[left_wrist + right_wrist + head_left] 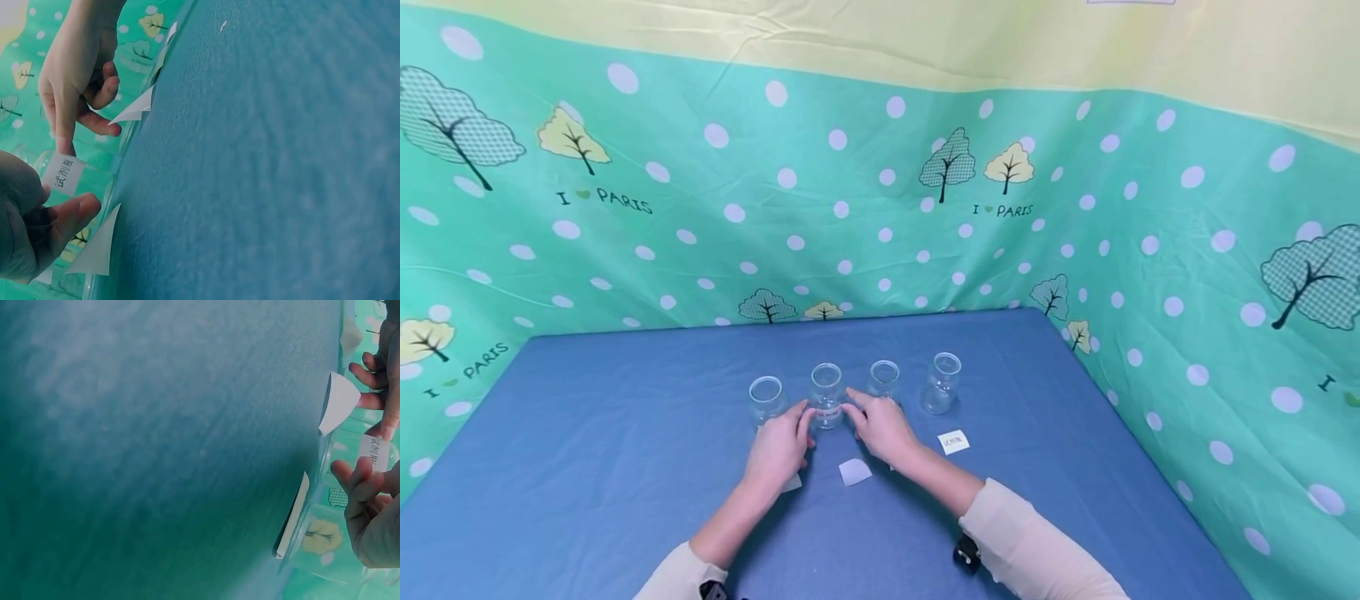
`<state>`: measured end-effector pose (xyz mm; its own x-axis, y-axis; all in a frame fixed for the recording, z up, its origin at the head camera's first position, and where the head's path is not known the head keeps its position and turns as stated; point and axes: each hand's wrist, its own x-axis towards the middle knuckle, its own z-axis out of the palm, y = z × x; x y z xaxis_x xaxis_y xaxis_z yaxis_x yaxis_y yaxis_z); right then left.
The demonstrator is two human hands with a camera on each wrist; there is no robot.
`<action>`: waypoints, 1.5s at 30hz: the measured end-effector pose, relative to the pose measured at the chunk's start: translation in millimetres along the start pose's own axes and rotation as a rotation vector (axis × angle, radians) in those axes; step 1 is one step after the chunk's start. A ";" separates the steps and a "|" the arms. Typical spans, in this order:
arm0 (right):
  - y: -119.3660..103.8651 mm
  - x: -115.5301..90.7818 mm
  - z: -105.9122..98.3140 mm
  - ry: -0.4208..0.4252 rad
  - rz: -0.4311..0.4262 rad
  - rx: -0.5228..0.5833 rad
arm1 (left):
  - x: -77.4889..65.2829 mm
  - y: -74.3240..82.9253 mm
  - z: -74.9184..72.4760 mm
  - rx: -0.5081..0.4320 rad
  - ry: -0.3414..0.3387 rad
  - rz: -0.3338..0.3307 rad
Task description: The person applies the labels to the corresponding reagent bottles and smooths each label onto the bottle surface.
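In the head view, several clear glass jars stand in a row; the second from the left, a jar point(827, 385), has a white label point(64, 174) with printed characters on its front. My left hand point(777, 450) touches this jar's left side, its thumb at the label's edge. From the right, my right hand point(883, 429) reaches the same jar, thumb at the label and index finger straighter and farther back. Its other fingers are bent in the left wrist view. The leftmost jar point(766, 390) is partly behind my left hand, and the third jar point(884, 373) partly behind my right.
The rightmost jar point(942, 383) stands apart from the hands. A slip with writing point(953, 442) lies before it on the blue cloth point(625, 467). Nearer me is a curled white slip point(854, 472); another slip point(792, 483) shows beside my left wrist. Patterned curtains rise behind the table.
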<state>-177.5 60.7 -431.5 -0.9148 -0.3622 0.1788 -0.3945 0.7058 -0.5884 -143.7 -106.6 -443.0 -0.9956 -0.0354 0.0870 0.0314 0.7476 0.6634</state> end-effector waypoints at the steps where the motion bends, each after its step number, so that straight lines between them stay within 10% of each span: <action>1: 0.3 0.1 0.2 -0.008 0.008 0.002 | -0.2 -0.3 -0.2 -0.003 -0.003 -0.002; 45: -2.4 -0.9 11.2 0.071 -0.054 -0.189 | 0.2 -4.3 7.0 0.055 0.003 0.039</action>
<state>-174.8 52.5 -439.0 -0.8931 -0.3633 0.2653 -0.4462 0.7906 -0.4193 -144.7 -105.1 -451.0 -0.9935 -0.0070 0.1140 0.0654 0.7837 0.6177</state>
